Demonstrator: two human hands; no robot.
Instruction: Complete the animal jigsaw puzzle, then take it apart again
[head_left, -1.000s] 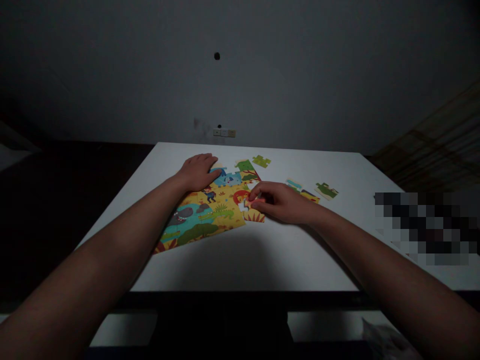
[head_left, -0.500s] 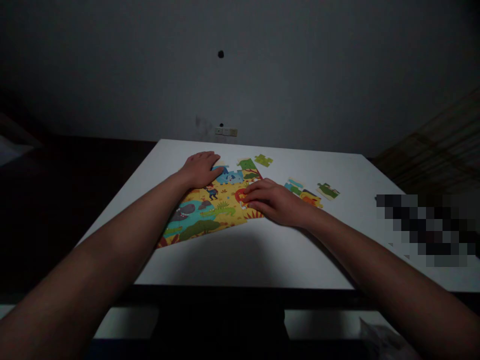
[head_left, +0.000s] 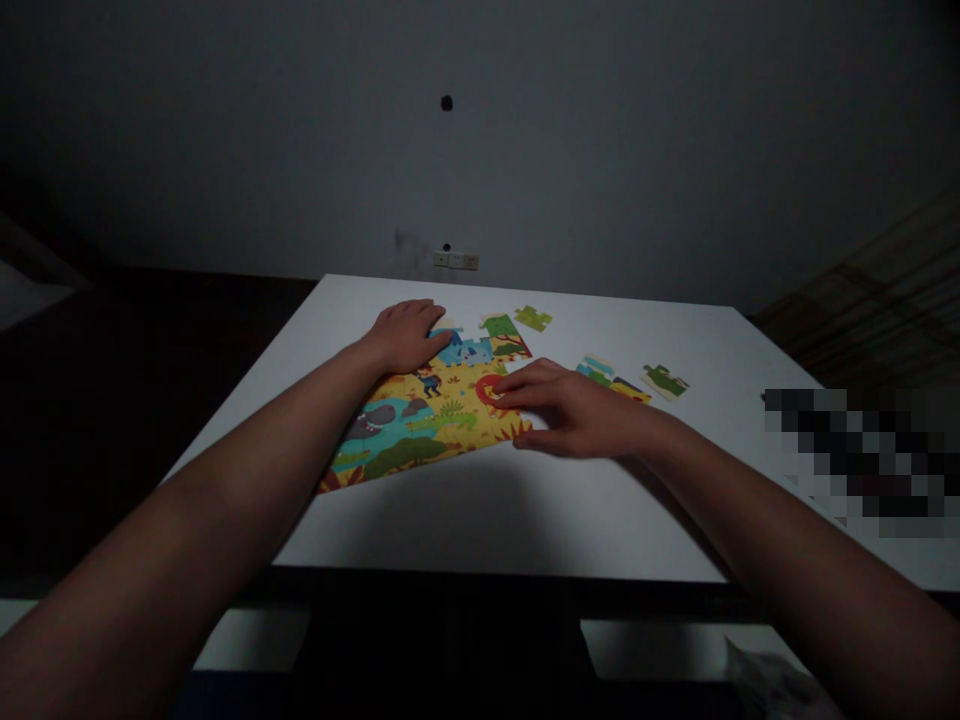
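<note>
A partly joined jigsaw puzzle (head_left: 442,425) lies on the white table, showing a hippo, a crocodile, a lion and blue elephants. My left hand (head_left: 409,337) rests flat over its upper left part, fingers stretched out. On the right edge, my right hand (head_left: 577,408) lies with its fingertips on the lion and its thumb apart at the lower right edge. The hand hides part of that side. Beyond the puzzle sits a loose green puzzle piece (head_left: 533,318). Right of it lie a blue-and-green piece (head_left: 597,368), a partly hidden yellow piece (head_left: 631,391) and a dark green piece (head_left: 665,381).
The white table (head_left: 450,525) ends in a dark front edge near me. A blurred-out dark object (head_left: 862,465) is at the right. A grey wall with a socket strip (head_left: 456,261) stands behind, and a clear plastic bag (head_left: 772,680) shows below.
My right thumb has moved away from the fingers, down toward the puzzle's lower right edge. My left hand stays in place on the puzzle. The view has shifted slightly.
</note>
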